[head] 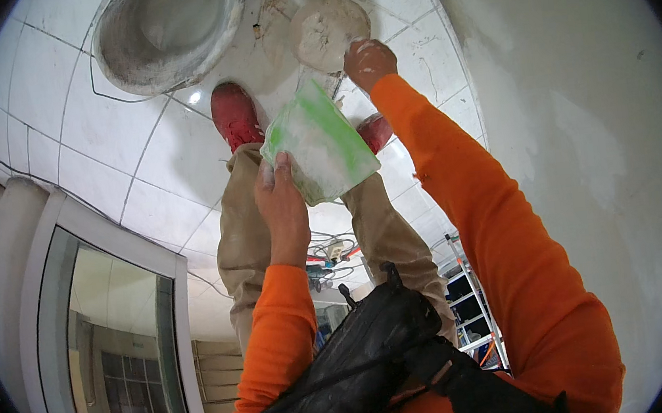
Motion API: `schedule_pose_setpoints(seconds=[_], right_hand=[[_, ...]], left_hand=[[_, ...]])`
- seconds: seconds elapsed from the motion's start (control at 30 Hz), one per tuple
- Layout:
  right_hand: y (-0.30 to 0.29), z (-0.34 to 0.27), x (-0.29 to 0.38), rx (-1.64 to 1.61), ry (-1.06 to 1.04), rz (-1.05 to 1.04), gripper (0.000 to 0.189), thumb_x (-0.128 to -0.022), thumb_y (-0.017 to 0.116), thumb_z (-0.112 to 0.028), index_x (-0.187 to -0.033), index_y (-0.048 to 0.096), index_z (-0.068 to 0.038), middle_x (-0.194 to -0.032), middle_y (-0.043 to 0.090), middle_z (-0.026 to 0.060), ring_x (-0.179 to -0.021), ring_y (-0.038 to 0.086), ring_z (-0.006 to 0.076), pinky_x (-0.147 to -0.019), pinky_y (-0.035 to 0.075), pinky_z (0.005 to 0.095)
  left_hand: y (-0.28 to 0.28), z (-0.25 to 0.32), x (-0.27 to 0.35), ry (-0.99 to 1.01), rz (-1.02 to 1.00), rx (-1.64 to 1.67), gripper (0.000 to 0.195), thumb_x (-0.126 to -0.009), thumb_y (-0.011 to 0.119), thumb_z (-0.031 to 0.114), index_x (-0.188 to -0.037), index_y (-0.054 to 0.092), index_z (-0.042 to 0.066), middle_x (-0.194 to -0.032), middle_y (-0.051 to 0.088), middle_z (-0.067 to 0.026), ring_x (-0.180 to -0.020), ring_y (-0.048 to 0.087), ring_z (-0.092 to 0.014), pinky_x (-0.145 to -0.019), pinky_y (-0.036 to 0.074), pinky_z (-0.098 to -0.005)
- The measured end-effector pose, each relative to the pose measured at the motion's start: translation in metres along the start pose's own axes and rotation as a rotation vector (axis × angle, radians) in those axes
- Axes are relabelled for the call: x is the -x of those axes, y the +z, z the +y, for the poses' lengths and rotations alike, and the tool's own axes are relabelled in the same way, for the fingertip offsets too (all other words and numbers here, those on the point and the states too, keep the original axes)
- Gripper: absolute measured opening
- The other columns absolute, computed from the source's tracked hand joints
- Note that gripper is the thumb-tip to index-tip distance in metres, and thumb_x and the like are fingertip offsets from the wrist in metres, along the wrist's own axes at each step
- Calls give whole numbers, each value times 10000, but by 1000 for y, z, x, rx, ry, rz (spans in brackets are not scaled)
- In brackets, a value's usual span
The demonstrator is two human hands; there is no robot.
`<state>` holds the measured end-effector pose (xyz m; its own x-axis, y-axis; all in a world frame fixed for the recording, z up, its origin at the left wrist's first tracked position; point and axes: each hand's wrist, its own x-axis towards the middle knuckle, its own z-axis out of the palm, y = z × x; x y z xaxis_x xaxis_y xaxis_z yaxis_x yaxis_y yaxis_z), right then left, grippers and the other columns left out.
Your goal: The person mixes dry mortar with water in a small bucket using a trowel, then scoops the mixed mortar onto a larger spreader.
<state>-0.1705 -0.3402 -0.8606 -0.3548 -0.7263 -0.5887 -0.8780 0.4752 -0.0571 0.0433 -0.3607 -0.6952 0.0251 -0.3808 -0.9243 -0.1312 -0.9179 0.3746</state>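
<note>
My left hand [285, 211] grips the near left edge of a green plastic board [325, 141], thumb on its upper face. White plaster residue smears the board, and its left edge looks ragged. Farther out, my right hand [370, 64] is curled at the right rim of a round container [331, 30] filled with pale plaster or powder. White specks mark the knuckles. Whether those fingers hold a tool or the rim is hidden.
A large plaster-crusted tub [171, 36] with a wire handle stands at upper left on the white tile floor [153, 158]. A plastered wall [577, 153] rises at right. At lower left is a framed glass pane [123, 346]. Behind my legs are cables [335, 248] and a ladder [475, 306].
</note>
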Motion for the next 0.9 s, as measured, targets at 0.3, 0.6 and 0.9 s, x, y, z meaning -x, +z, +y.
schedule_pose_setpoints(seconds=[0.3, 0.6, 0.9], right_hand=[[2, 12, 2, -47, 8, 72, 247, -847, 448, -219, -807, 640, -69, -815, 649, 136, -831, 623, 268, -708, 510, 362], [43, 10, 13, -949, 652, -176, 165, -816, 475, -147, -775, 576, -24, -695, 585, 151, -603, 567, 227, -509, 443, 348], [-3, -39, 19, -417, 435, -40, 355, -844, 495, -312, -946, 619, 4, -939, 636, 252, -923, 619, 328, -797, 494, 407]], left_hand=[[-3, -2, 2, 18, 13, 35, 373, -941, 511, 223, -1206, 510, -40, -1107, 589, -93, -990, 545, -162, -865, 421, -281], [0, 3, 1, 31, 5, 13, 393, -937, 516, 243, -1213, 509, -37, -1127, 584, -96, -1002, 542, -166, -883, 410, -288], [-2, 1, -1, 49, 17, -29, 328, -966, 459, 199, -1171, 545, -42, -1046, 605, -82, -924, 544, -127, -823, 434, -273]])
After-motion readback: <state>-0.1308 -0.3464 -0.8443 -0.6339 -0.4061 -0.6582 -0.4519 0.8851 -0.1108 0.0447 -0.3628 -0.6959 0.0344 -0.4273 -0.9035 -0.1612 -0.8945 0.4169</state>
